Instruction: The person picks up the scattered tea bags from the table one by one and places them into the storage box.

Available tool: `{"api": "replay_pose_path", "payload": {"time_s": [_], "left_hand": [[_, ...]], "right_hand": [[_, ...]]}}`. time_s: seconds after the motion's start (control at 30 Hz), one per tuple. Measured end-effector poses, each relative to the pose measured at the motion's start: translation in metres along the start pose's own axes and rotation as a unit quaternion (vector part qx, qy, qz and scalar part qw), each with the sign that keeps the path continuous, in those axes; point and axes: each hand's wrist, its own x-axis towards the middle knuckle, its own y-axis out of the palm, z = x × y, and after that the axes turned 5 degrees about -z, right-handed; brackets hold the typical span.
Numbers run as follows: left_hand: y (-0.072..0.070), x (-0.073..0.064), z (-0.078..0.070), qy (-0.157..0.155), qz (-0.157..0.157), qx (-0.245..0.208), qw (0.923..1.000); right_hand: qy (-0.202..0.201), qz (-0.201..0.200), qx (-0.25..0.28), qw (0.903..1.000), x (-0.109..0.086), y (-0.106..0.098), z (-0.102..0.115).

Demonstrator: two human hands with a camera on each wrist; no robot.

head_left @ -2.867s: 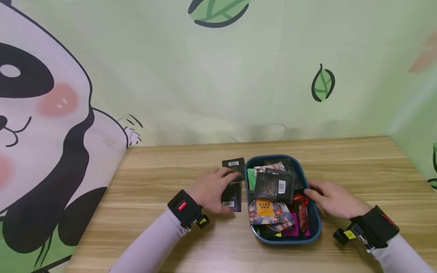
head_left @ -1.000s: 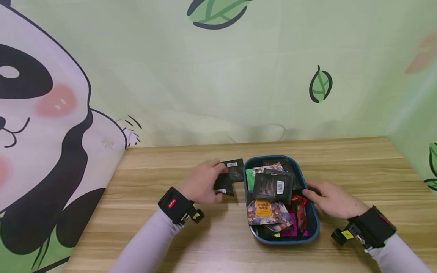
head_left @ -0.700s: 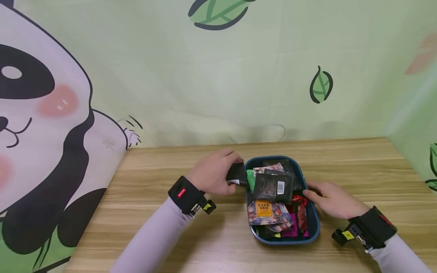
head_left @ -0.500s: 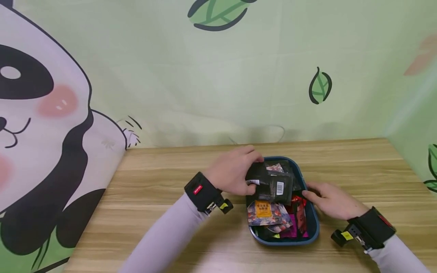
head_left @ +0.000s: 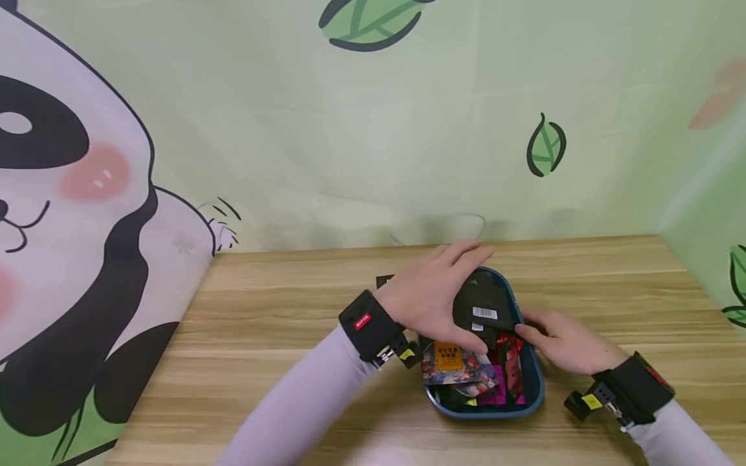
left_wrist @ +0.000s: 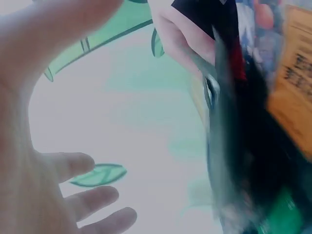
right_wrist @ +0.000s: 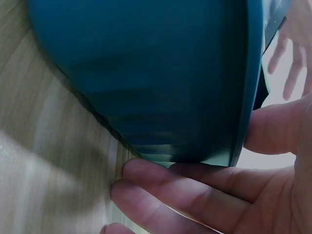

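My left hand is over the blue bin, fingers and thumb spread apart. Just beyond its fingers a black sachet with a white barcode lies on top of the pile. In the left wrist view the left hand shows a bare gap between its palm and the packets. My right hand holds the bin's right side. The right wrist view shows its thumb at the rim and its fingers against the outer wall. The bin's back left part is hidden behind my left hand.
Inside the bin are a patterned sachet with an orange label, red packets and a magenta packet. Another black sachet lies on the wooden table, mostly covered by my left hand. A printed green backdrop stands behind.
My left hand took a black sachet from the table, carried it right over the bin and let it go on the pile. The right hand has stayed at the bin.
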Motion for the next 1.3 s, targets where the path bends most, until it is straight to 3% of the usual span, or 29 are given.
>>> {"api": "replay_pose_path", "payload": {"time_s": [0.2, 0.4, 0.57, 0.73, 1.07, 1.3], "left_hand": [[0.006, -0.023, 0.025, -0.045, 0.011, -0.037, 0.9982], [0.018, -0.047, 0.064, -0.101, 0.048, -0.021, 0.9935], [0.035, -0.058, 0.091, -0.141, 0.084, 0.007, 0.9864], [0.047, -0.059, 0.103, -0.170, 0.099, 0.013, 0.9805], [0.076, -0.048, 0.115, -0.177, 0.121, 0.066, 0.9746], [0.084, -0.046, 0.120, -0.182, 0.106, 0.064, 0.9754]], "right_hand": [[0.007, -0.005, -0.006, 0.9999, 0.000, 0.000, 0.000], [0.017, -0.001, -0.003, 0.9999, -0.001, -0.001, 0.000], [0.016, -0.007, -0.009, 0.9998, -0.001, -0.001, 0.000], [0.014, -0.008, -0.013, 0.9998, 0.000, -0.001, 0.001], [0.014, -0.003, -0.010, 0.9999, 0.000, -0.001, 0.003], [0.013, -0.003, -0.006, 0.9999, -0.001, 0.000, 0.001]]}}
